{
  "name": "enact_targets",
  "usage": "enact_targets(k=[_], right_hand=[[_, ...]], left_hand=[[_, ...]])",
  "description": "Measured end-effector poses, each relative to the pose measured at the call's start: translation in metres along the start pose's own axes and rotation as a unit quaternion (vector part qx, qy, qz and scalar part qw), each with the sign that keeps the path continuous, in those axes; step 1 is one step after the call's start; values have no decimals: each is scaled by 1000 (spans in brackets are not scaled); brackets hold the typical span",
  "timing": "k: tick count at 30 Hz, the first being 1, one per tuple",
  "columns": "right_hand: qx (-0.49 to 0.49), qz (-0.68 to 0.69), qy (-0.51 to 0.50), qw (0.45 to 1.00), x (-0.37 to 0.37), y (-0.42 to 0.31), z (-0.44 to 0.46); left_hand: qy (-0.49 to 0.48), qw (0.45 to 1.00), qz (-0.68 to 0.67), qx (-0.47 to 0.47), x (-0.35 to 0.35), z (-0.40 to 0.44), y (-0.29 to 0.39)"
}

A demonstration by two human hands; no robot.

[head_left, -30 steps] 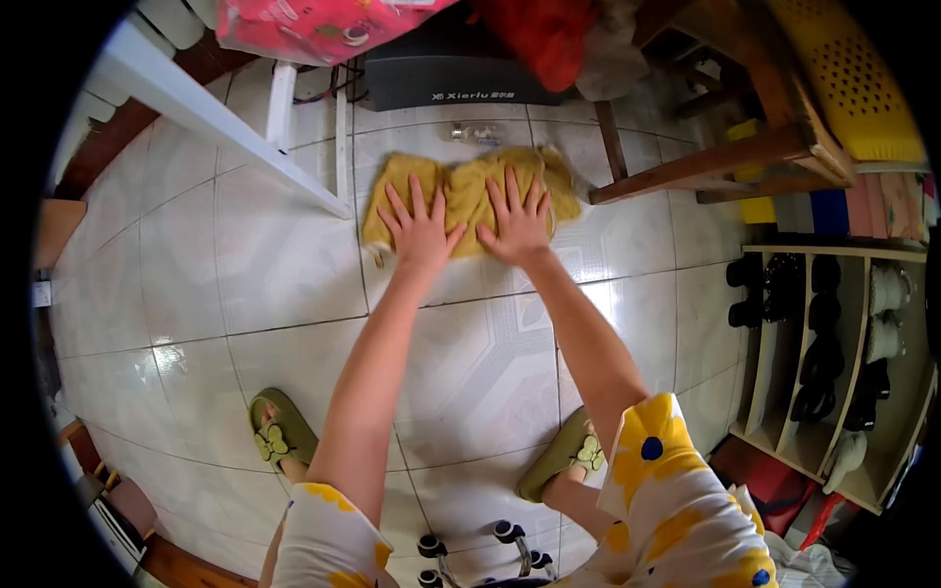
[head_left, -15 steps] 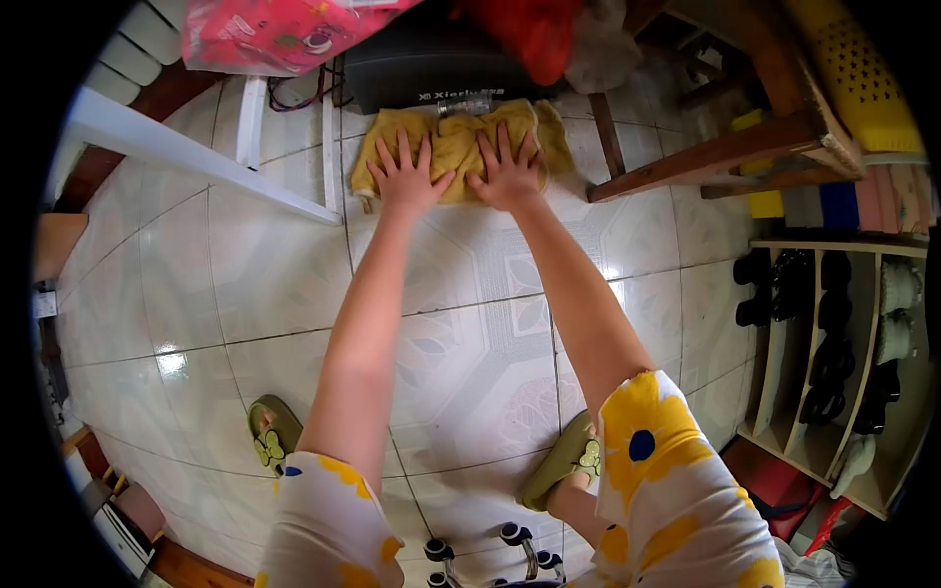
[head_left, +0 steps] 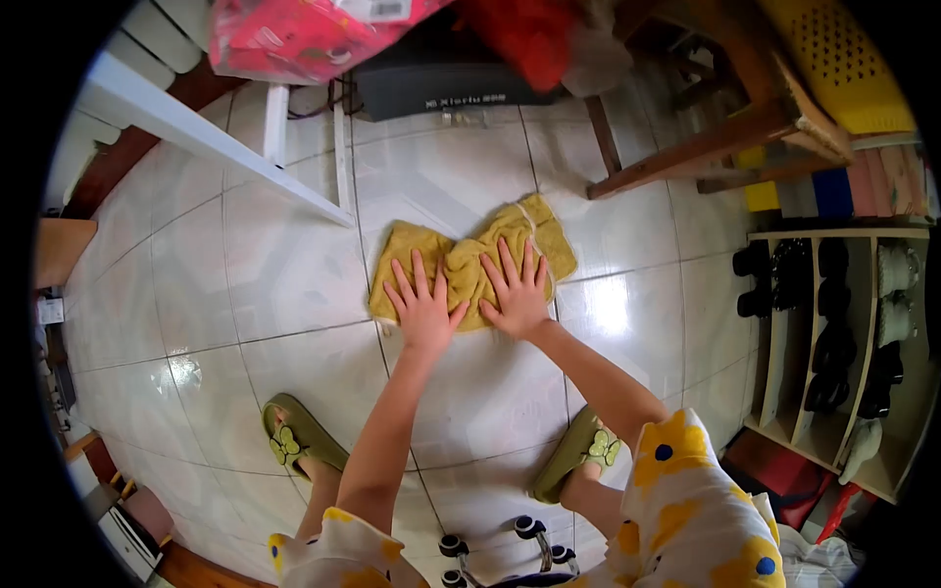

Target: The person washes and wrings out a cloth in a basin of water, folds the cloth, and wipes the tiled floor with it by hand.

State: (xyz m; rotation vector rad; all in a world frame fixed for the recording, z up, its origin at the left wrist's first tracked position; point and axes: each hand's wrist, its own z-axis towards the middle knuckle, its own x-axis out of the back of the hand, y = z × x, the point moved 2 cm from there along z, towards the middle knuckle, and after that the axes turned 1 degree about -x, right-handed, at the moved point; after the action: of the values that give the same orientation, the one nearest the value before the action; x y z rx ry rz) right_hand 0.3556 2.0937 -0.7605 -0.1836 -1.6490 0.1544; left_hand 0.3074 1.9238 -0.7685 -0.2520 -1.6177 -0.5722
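Observation:
A mustard-yellow cloth [head_left: 407,257] lies bunched on the pale tiled floor [head_left: 294,372], its middle gathered into folds. My left hand [head_left: 427,316] presses flat on its left half with the fingers spread. On the right half rests my right hand [head_left: 520,299], palm down and fingers apart. Neither hand grips the cloth; both lie on top of it. A white edging strip shows along the cloth's right part. Below, my feet in green slippers [head_left: 306,431] stand to either side of my arms.
A black box [head_left: 441,83] stands at the back, a small clear object [head_left: 464,119] before it. A white table leg [head_left: 216,137] is at left, a wooden stool [head_left: 706,147] at right. The shoe rack [head_left: 774,392] lines the right side. Chair casters [head_left: 529,527] are near my feet.
Both hands have drawn the cloth toward me, away from the black box. The cloth is more bunched in the middle, and the clear object stays by the box.

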Motion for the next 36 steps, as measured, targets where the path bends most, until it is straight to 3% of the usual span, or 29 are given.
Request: enact_targets(k=[6, 8, 12, 16, 18, 26, 29, 33, 36], right_hand=[[-57, 0, 49, 997, 5, 16, 36], [-74, -3, 66, 995, 5, 41, 68], [-117, 12, -5, 993, 22, 98, 136], [-102, 28, -60, 993, 42, 137, 199], [-97, 21, -59, 993, 40, 143, 204], [-130, -27, -82, 988, 32, 106, 172], [-134, -21, -90, 987, 16, 74, 127], [-123, -46, 2, 991, -7, 18, 35], [-112, -24, -11, 993, -10, -11, -20]], left_hand=[[-2, 999, 17, -30, -4, 54, -8], [1, 1000, -1, 12, -5, 88, -1], [-29, 995, -13, 99, -8, 166, 14], [-152, 976, -10, 158, 4, 235, 24], [-133, 978, 4, 161, 1, 243, 26], [-134, 985, 12, 109, 7, 212, 11], [-133, 987, 27, 81, 11, 164, 3], [-92, 995, 24, 41, 7, 72, 1], [-80, 996, 18, 28, 7, 7, 8]])
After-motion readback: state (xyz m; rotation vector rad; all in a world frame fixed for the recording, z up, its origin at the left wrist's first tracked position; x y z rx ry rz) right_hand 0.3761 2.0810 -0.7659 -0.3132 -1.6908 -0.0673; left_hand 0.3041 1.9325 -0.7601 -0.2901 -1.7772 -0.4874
